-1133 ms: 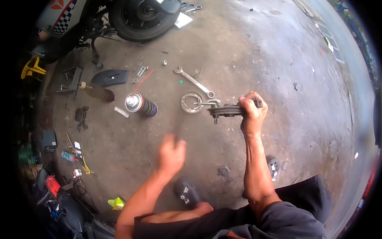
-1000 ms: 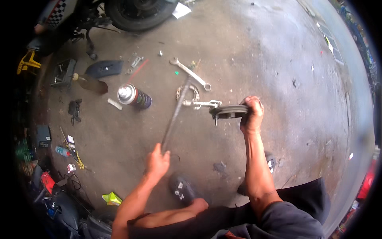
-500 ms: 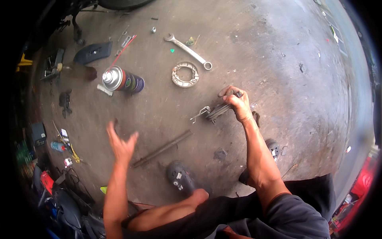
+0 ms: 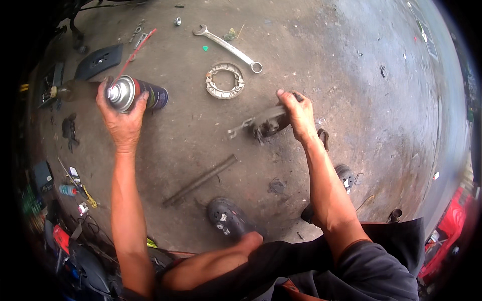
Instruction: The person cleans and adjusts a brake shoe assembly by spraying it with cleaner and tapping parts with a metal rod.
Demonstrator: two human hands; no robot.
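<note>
My left hand [image 4: 123, 128] is closed round the top of a spray can [image 4: 156, 96], thumb and fingers on either side of its silver dome. The can has a dark body with a red band, and a thin red straw [image 4: 140, 49] sticks up from its nozzle. In my right hand [image 4: 299, 118] is a dark, greasy brake backing plate [image 4: 271, 124] with a metal arm jutting out to the left, gripped at its right end above the floor. Motion blurs the plate, so its details are unclear. A pair of brake shoes [image 4: 226, 94] forms a ring on the concrete between my hands.
A combination wrench [image 4: 228, 47] lies beyond the brake shoes. Nearer me is a metal rod [image 4: 201, 179], close to my dark clog [image 4: 223, 215]. Leftward sit a dark bottle [image 4: 75, 91], a black plastic panel [image 4: 100, 61] and an open parts box [image 4: 50, 85].
My left hand has moved forward and left from open air and taken hold of the spray can. The brake plate has risen slightly and turned in my right hand.
</note>
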